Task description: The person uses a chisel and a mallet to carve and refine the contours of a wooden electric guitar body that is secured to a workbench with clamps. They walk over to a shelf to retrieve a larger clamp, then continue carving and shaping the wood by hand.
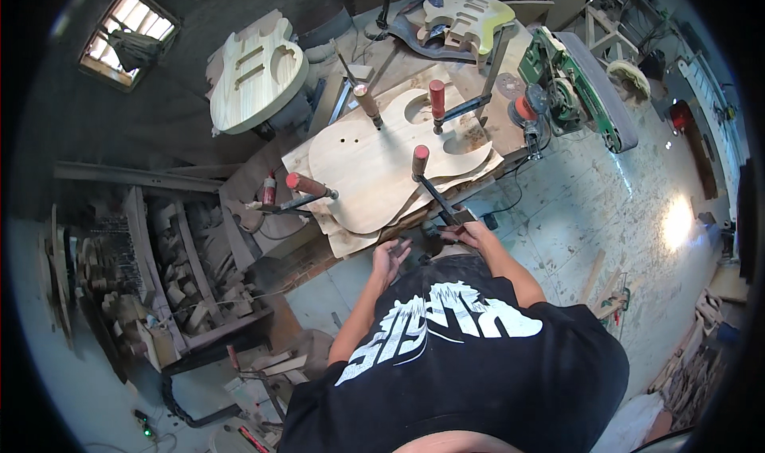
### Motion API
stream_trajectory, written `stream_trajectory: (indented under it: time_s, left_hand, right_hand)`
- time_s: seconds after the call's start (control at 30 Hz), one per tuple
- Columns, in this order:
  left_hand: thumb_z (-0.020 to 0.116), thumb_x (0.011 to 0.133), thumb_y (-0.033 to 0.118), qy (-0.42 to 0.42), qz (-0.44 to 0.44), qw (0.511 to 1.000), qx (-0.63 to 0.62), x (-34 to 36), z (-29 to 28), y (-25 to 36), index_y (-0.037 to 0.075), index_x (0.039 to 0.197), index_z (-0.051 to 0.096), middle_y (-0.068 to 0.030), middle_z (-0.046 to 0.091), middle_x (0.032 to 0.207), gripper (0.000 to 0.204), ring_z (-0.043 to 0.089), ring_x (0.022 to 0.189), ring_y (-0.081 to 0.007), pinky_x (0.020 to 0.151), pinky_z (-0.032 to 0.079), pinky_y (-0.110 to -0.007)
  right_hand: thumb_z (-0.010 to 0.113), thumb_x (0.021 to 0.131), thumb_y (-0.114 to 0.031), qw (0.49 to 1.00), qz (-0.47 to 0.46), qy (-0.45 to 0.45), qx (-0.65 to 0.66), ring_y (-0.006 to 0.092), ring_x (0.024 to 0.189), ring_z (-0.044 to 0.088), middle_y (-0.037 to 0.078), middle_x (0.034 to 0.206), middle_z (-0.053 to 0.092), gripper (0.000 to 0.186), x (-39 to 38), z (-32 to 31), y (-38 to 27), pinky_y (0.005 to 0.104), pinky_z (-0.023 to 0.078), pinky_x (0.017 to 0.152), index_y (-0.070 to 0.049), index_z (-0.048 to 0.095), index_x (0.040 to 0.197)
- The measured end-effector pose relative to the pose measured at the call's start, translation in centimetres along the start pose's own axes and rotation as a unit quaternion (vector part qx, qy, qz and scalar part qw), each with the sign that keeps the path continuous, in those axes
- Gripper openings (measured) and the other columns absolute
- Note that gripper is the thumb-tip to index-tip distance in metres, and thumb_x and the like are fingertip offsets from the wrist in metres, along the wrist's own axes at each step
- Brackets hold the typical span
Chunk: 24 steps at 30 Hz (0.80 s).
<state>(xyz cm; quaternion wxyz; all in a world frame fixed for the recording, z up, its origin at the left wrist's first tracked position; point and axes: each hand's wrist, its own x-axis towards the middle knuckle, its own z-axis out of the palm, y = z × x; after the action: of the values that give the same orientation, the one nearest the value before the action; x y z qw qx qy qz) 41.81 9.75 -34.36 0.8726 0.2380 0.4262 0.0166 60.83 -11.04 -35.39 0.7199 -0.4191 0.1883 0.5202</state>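
A pale wooden guitar body blank (358, 174) lies flat on rough boards on the bench in front of me. Several bar clamps press on it, among them a near clamp (421, 162), a left clamp (309, 185) and a far clamp (437, 101), all with red-ended handles. Close to the bench's front edge, my left hand (390, 258) is open and empty, its fingers apart. My right hand (468, 235) is by the lower end of the near clamp's bar, fingers stretched toward the left. Whether it touches the bar cannot be made out.
Another guitar body (259, 78) leans at the far left, and a yellow-edged one (468, 19) lies at the back. A green belt sander (570, 86) and an orange-topped hand sander (526, 109) stand at right. Wood offcuts (187, 270) fill a rack at left.
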Motion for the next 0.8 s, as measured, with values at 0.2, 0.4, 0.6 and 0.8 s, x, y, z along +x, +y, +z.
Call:
stream_trajectory:
  time_s: [0.2,0.4,0.6,0.8]
  left_hand:
    - [0.054,0.093,0.009,0.028,-0.022,0.998,0.053,-1.0,1.1,0.3,-0.007,0.126,0.048,-0.0184,0.064,0.123,0.037,0.063,0.120,-0.0309,0.104,0.049,-0.043]
    - [0.053,0.100,0.013,0.003,0.132,0.924,0.358,-9.5,8.4,5.2,-0.003,0.099,0.063,-0.0135,0.071,0.081,0.019,0.070,0.075,-0.0206,0.079,0.056,-0.031]
    - [0.062,0.102,0.023,0.109,0.568,0.774,0.258,-2.6,19.9,14.1,-0.004,0.113,0.052,-0.0118,0.060,0.110,0.031,0.059,0.106,-0.0202,0.098,0.047,-0.035]
    - [0.072,0.095,0.032,0.158,0.531,0.752,0.358,5.8,26.0,20.0,-0.001,0.123,0.049,-0.0105,0.064,0.107,0.049,0.059,0.092,-0.0148,0.080,0.047,-0.031]
  right_hand:
    - [0.042,0.074,0.008,0.998,-0.006,-0.034,0.051,0.0390,0.110,0.062,0.014,0.134,0.053,0.071,0.1,-0.5,-0.3,0.0574,0.048,0.103,-0.009,0.041,0.143]
    - [0.044,0.070,0.008,0.998,0.037,-0.059,-0.006,0.0379,0.110,0.062,0.014,0.144,0.048,0.077,-0.8,-0.2,-1.4,0.0570,0.047,0.104,-0.006,0.040,0.145]
    - [0.046,0.076,0.008,0.995,0.034,-0.072,-0.054,0.0378,0.114,0.061,0.014,0.157,0.038,0.077,-1.3,-0.3,-2.6,0.0560,0.049,0.103,-0.006,0.035,0.151]
    - [0.050,0.081,0.008,0.989,0.076,-0.093,-0.086,0.0276,0.094,0.068,0.014,0.147,0.049,0.063,-1.2,-0.7,-3.7,0.0453,0.058,0.087,-0.005,0.044,0.143]
